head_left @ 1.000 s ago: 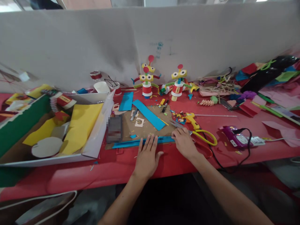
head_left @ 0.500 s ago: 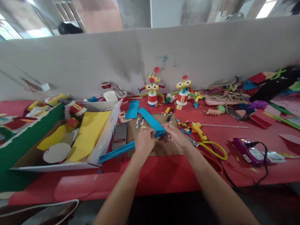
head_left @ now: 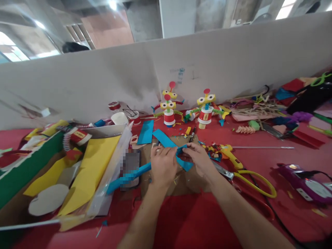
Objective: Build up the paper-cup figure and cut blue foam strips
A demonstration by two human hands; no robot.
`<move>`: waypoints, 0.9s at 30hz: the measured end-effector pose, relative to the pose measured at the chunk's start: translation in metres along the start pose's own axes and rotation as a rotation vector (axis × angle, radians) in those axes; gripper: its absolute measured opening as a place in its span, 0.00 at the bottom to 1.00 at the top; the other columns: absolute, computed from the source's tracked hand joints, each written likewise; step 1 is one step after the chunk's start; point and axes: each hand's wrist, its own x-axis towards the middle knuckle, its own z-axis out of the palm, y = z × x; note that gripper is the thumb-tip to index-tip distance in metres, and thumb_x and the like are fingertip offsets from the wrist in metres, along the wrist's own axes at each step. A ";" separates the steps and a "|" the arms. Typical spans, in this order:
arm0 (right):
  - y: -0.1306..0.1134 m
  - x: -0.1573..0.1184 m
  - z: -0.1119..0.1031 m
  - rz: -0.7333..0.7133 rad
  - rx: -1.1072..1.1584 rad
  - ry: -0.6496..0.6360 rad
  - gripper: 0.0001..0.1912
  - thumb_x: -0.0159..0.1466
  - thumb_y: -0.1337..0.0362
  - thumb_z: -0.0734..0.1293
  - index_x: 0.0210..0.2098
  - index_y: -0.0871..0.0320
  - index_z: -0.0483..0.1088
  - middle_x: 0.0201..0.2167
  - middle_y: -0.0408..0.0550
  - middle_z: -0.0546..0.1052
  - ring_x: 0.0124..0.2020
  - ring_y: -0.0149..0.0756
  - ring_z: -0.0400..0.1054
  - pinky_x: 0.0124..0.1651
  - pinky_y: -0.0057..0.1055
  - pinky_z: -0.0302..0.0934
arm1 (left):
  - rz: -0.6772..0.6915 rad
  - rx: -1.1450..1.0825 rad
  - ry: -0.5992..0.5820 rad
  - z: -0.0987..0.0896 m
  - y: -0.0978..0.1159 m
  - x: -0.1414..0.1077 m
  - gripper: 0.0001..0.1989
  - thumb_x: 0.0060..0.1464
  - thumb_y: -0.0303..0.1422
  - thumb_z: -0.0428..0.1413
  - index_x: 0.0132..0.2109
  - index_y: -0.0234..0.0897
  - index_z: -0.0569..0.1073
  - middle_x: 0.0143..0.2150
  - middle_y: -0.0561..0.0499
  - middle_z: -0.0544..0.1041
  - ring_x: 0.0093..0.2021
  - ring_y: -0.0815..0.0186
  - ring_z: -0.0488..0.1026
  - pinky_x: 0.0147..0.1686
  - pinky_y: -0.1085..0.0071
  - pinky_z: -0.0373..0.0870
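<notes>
My left hand (head_left: 164,166) is closed around a folded blue paper strip (head_left: 129,177), whose long tail sticks out to the left over a phone (head_left: 134,160). With its fingertips, my right hand (head_left: 199,158) pinches the other end, where the blue paper bends into a small loop. A second blue strip (head_left: 164,138) lies flat just beyond my left hand, partly hidden by it. Farther back is a blue paper rectangle (head_left: 145,132). Beneath the hands is a brown cardboard sheet (head_left: 186,185).
Paper-cup robot figures (head_left: 169,117) stand at the back by the grey partition. Scissors with a yellow handle (head_left: 255,181) and a yellow glue gun (head_left: 232,157) lie to the right, near a purple device (head_left: 306,181). A box (head_left: 20,186) holding yellow card stands left.
The blue paper between my hands now curls into a loop, with a flap hanging below. My left hand has turned its back upward. The camera view has shifted and come closer.
</notes>
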 end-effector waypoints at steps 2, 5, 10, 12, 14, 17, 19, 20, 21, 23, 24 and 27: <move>-0.002 -0.001 -0.001 0.039 0.027 -0.009 0.11 0.45 0.63 0.72 0.27 0.58 0.69 0.22 0.40 0.76 0.23 0.30 0.71 0.32 0.28 0.67 | 0.040 -0.015 0.028 0.000 -0.004 -0.001 0.13 0.56 0.26 0.49 0.42 0.40 0.77 0.38 0.49 0.80 0.38 0.63 0.74 0.50 0.59 0.58; -0.004 -0.001 -0.002 0.076 0.065 -0.046 0.08 0.47 0.65 0.70 0.27 0.59 0.71 0.23 0.44 0.77 0.25 0.32 0.73 0.33 0.28 0.68 | 0.080 -0.046 0.050 -0.003 -0.010 0.000 0.14 0.56 0.25 0.49 0.42 0.43 0.77 0.38 0.51 0.81 0.38 0.65 0.75 0.51 0.58 0.57; -0.007 0.001 -0.007 0.116 0.124 -0.077 0.05 0.50 0.66 0.67 0.27 0.60 0.74 0.24 0.48 0.79 0.27 0.34 0.74 0.36 0.31 0.69 | 0.193 -0.100 0.045 -0.007 -0.016 0.002 0.16 0.56 0.23 0.48 0.43 0.44 0.76 0.41 0.52 0.80 0.40 0.66 0.76 0.54 0.56 0.55; -0.007 0.001 -0.007 0.116 0.142 -0.074 0.05 0.51 0.67 0.66 0.28 0.60 0.74 0.24 0.48 0.79 0.27 0.34 0.74 0.37 0.32 0.69 | 0.234 -0.099 0.034 -0.008 -0.017 0.003 0.16 0.56 0.22 0.48 0.44 0.44 0.76 0.43 0.53 0.80 0.40 0.65 0.76 0.55 0.54 0.54; -0.008 0.001 -0.007 0.114 0.156 -0.071 0.05 0.52 0.68 0.66 0.28 0.60 0.74 0.24 0.48 0.79 0.28 0.34 0.74 0.37 0.32 0.70 | 0.267 -0.087 0.035 -0.007 -0.018 0.003 0.16 0.56 0.23 0.49 0.45 0.44 0.75 0.44 0.53 0.80 0.40 0.65 0.76 0.55 0.53 0.53; -0.010 0.001 -0.007 0.114 0.169 -0.071 0.05 0.52 0.68 0.66 0.28 0.61 0.74 0.24 0.48 0.79 0.28 0.34 0.74 0.37 0.32 0.70 | 0.294 -0.069 0.043 -0.007 -0.018 0.004 0.15 0.56 0.23 0.49 0.45 0.43 0.75 0.44 0.52 0.79 0.40 0.65 0.77 0.55 0.53 0.54; -0.012 0.000 -0.007 0.111 0.171 -0.061 0.05 0.53 0.68 0.65 0.28 0.61 0.74 0.24 0.48 0.78 0.28 0.34 0.74 0.37 0.33 0.70 | 0.311 -0.044 0.042 -0.007 -0.019 0.003 0.15 0.57 0.23 0.49 0.46 0.43 0.75 0.46 0.51 0.79 0.41 0.65 0.76 0.56 0.53 0.54; -0.013 0.000 -0.007 0.111 0.168 -0.052 0.05 0.53 0.69 0.65 0.27 0.61 0.74 0.24 0.48 0.78 0.28 0.34 0.74 0.38 0.33 0.70 | 0.325 -0.029 0.040 -0.006 -0.019 0.003 0.15 0.57 0.23 0.49 0.47 0.43 0.74 0.46 0.51 0.78 0.41 0.65 0.76 0.56 0.53 0.54; -0.014 0.000 -0.007 0.112 0.163 -0.039 0.05 0.54 0.69 0.64 0.27 0.61 0.73 0.24 0.48 0.78 0.27 0.34 0.74 0.38 0.34 0.70 | 0.340 -0.017 0.035 -0.006 -0.019 0.003 0.16 0.57 0.24 0.49 0.48 0.43 0.74 0.47 0.51 0.78 0.41 0.65 0.76 0.56 0.53 0.54; -0.016 0.000 -0.007 0.109 0.152 -0.022 0.05 0.53 0.69 0.64 0.27 0.60 0.73 0.23 0.48 0.78 0.27 0.35 0.74 0.37 0.34 0.70 | 0.353 -0.005 0.018 -0.005 -0.019 0.002 0.17 0.57 0.23 0.49 0.51 0.43 0.73 0.48 0.50 0.77 0.41 0.65 0.76 0.56 0.53 0.54; -0.016 -0.001 -0.007 0.108 0.148 -0.021 0.05 0.53 0.69 0.64 0.27 0.60 0.73 0.22 0.47 0.78 0.27 0.35 0.74 0.37 0.34 0.70 | 0.350 -0.003 0.008 -0.005 -0.020 0.002 0.18 0.56 0.23 0.49 0.51 0.43 0.72 0.48 0.49 0.77 0.41 0.64 0.76 0.56 0.53 0.55; -0.016 -0.002 -0.008 0.091 0.133 -0.045 0.05 0.53 0.65 0.65 0.27 0.60 0.72 0.22 0.47 0.77 0.27 0.35 0.74 0.37 0.33 0.70 | 0.321 -0.001 -0.013 -0.004 -0.022 0.001 0.17 0.56 0.24 0.50 0.50 0.44 0.74 0.47 0.48 0.78 0.41 0.63 0.76 0.54 0.53 0.56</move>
